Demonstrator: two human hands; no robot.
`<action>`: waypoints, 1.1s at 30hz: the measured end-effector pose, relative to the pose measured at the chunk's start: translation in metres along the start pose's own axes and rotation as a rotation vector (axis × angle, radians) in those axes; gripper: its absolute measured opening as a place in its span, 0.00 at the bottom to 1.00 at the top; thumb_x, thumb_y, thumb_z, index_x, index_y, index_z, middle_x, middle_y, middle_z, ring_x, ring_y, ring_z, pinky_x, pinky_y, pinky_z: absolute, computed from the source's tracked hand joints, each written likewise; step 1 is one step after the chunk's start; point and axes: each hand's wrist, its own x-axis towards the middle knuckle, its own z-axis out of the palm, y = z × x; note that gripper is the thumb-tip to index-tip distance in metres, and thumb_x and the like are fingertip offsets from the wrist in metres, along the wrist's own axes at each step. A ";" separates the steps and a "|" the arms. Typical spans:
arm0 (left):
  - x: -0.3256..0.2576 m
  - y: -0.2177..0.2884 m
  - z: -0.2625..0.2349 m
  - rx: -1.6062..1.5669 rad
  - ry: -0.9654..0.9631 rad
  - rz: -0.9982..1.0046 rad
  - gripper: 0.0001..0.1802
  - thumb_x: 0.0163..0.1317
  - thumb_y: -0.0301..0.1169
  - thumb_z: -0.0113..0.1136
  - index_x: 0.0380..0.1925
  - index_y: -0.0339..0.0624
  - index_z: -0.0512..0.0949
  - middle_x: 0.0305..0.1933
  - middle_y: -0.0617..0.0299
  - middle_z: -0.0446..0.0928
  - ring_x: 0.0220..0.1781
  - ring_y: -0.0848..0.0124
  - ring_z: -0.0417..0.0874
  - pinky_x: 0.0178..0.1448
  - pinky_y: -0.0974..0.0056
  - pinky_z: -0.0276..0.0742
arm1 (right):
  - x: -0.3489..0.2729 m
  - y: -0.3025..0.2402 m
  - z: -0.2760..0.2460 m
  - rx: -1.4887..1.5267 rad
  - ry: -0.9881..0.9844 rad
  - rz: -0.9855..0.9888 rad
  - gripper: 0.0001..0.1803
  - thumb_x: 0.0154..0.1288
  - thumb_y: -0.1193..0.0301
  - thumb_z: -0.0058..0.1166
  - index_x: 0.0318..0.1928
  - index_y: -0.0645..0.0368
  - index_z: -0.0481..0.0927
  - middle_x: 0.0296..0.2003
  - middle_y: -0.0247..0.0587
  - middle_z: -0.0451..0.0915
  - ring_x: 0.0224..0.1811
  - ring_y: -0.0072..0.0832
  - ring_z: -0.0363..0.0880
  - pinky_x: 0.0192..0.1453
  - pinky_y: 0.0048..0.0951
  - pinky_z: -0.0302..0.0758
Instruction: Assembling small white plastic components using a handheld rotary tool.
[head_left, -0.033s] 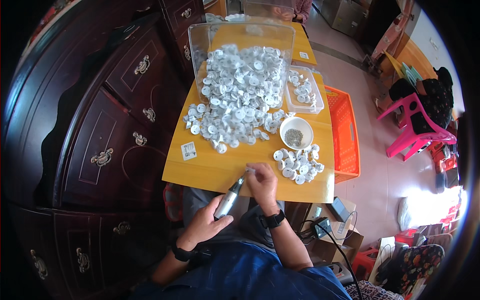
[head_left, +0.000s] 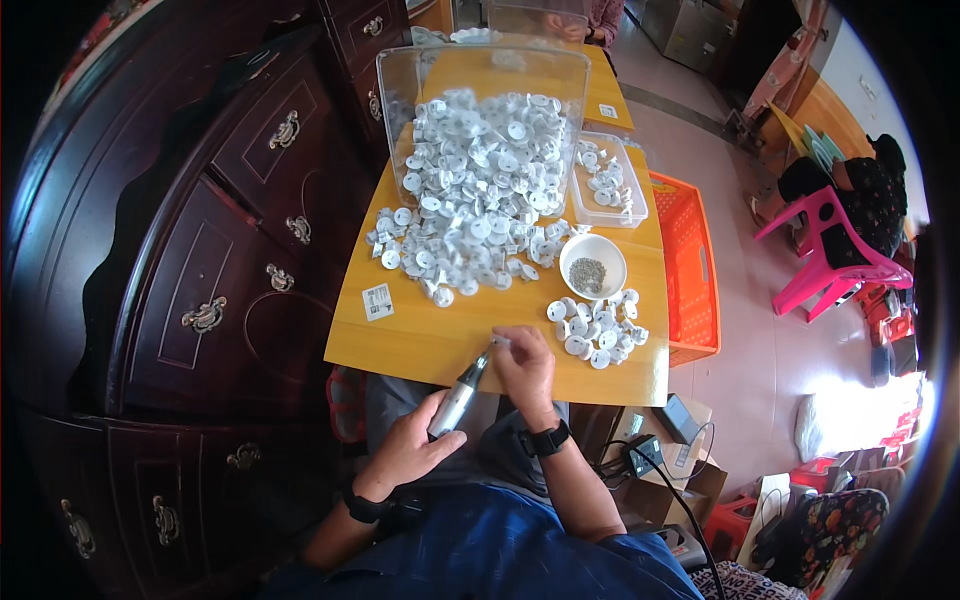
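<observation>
The left hand's grip (head_left: 412,442) is wrapped round a silver cylindrical tool (head_left: 456,406), angled up to a small white plastic piece (head_left: 500,341) that the right hand's grip (head_left: 526,370) pinches over the yellow wooden surface (head_left: 430,345); to their right I see loose disc-topped white parts (head_left: 600,357) beside a round white bowl (head_left: 611,254) of grey bits (head_left: 587,275)

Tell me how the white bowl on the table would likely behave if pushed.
The white bowl would probably slide rather than roll, since it sits upright on the yellow table. It seems stiff, its rim keeping an even round shape. The small grey pieces inside look loose and could shift, perhaps spilling if it tipped.
</observation>
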 end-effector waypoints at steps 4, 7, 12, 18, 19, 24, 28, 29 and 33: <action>0.000 -0.003 0.000 -0.008 -0.007 -0.023 0.33 0.63 0.38 0.67 0.65 0.38 0.68 0.45 0.43 0.83 0.47 0.50 0.86 0.51 0.57 0.80 | 0.000 -0.001 -0.001 -0.025 -0.005 -0.068 0.12 0.59 0.82 0.62 0.44 0.59 0.87 0.35 0.32 0.77 0.27 0.16 0.70 0.32 0.18 0.71; 0.001 0.003 -0.003 -0.053 -0.039 -0.076 0.32 0.65 0.37 0.66 0.66 0.38 0.68 0.39 0.51 0.82 0.35 0.61 0.85 0.42 0.61 0.79 | 0.001 0.000 -0.003 -0.043 -0.023 -0.081 0.12 0.60 0.82 0.62 0.44 0.60 0.87 0.36 0.33 0.78 0.28 0.16 0.72 0.33 0.18 0.72; 0.002 -0.003 -0.001 -0.181 -0.065 -0.091 0.31 0.68 0.37 0.64 0.67 0.38 0.67 0.31 0.63 0.76 0.23 0.79 0.74 0.30 0.68 0.73 | 0.001 0.000 -0.005 -0.019 -0.062 -0.071 0.11 0.61 0.83 0.61 0.44 0.60 0.87 0.37 0.35 0.79 0.30 0.17 0.76 0.35 0.19 0.75; 0.005 -0.007 -0.001 -0.228 -0.093 -0.128 0.31 0.68 0.37 0.63 0.67 0.37 0.67 0.31 0.64 0.76 0.23 0.79 0.75 0.29 0.69 0.74 | 0.001 0.001 -0.005 -0.006 -0.071 -0.066 0.11 0.62 0.83 0.60 0.44 0.62 0.86 0.37 0.36 0.79 0.31 0.18 0.78 0.36 0.19 0.76; 0.006 -0.007 0.000 -0.238 -0.090 -0.122 0.31 0.68 0.37 0.63 0.67 0.37 0.67 0.31 0.64 0.76 0.23 0.79 0.74 0.29 0.70 0.74 | 0.001 0.002 -0.005 -0.013 -0.075 -0.068 0.11 0.62 0.83 0.60 0.44 0.62 0.86 0.37 0.36 0.79 0.31 0.18 0.78 0.36 0.19 0.76; 0.006 -0.006 0.000 -0.262 -0.089 -0.138 0.30 0.69 0.36 0.62 0.66 0.37 0.67 0.32 0.64 0.75 0.22 0.80 0.74 0.28 0.71 0.73 | 0.001 0.001 -0.005 -0.011 -0.084 -0.064 0.11 0.62 0.83 0.61 0.45 0.62 0.86 0.38 0.36 0.79 0.31 0.18 0.78 0.36 0.19 0.76; 0.005 -0.005 0.001 -0.398 -0.153 -0.141 0.29 0.70 0.34 0.61 0.67 0.36 0.66 0.33 0.65 0.73 0.24 0.80 0.75 0.29 0.72 0.73 | 0.000 0.010 -0.006 0.047 -0.075 -0.014 0.11 0.62 0.83 0.61 0.45 0.61 0.87 0.38 0.36 0.80 0.31 0.18 0.78 0.36 0.19 0.76; 0.005 -0.004 0.001 -0.457 -0.177 -0.133 0.29 0.70 0.33 0.61 0.67 0.36 0.65 0.34 0.65 0.73 0.25 0.80 0.75 0.29 0.72 0.73 | 0.000 0.013 -0.007 0.062 -0.075 0.015 0.12 0.62 0.83 0.61 0.45 0.61 0.87 0.38 0.35 0.80 0.32 0.18 0.78 0.37 0.19 0.76; -0.003 -0.005 -0.002 -0.616 -0.243 -0.189 0.29 0.70 0.32 0.61 0.67 0.35 0.64 0.35 0.65 0.73 0.26 0.80 0.75 0.29 0.72 0.73 | -0.001 -0.009 -0.014 0.002 -0.091 -0.034 0.08 0.63 0.78 0.63 0.43 0.59 0.87 0.38 0.38 0.81 0.35 0.24 0.80 0.40 0.23 0.76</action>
